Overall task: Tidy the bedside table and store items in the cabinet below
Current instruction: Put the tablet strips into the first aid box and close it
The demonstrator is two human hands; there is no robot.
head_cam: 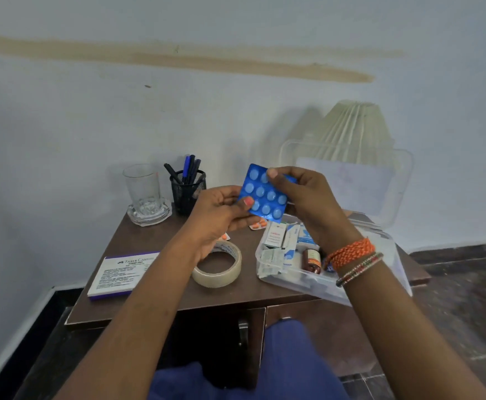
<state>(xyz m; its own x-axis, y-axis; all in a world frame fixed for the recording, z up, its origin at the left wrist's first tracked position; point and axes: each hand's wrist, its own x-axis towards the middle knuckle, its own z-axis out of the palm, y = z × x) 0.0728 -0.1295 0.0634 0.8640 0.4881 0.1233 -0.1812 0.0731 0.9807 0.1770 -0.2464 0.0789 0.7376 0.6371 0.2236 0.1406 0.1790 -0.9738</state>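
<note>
A blue blister strip of pills [265, 194] is held up above the brown bedside table [155, 295]. My left hand [221, 212] pinches its lower left corner with the thumb on top. My right hand [302, 194] pinches its upper right edge. Below my right wrist stands an open clear plastic box [296, 280] with medicine cartons and a small brown bottle [312, 261] inside. A roll of clear tape [218, 269], a stamp pad box [120, 274] and orange pill strips [258, 225] lie on the table. The cabinet doors [308, 342] below are shut.
At the back left stand a drinking glass [142, 186] in a glass ashtray [149, 216] and a black mesh pen holder [188, 189]. The box's lid [351, 180] stands raised in front of a pleated lampshade [354, 125]. A white wall is close behind.
</note>
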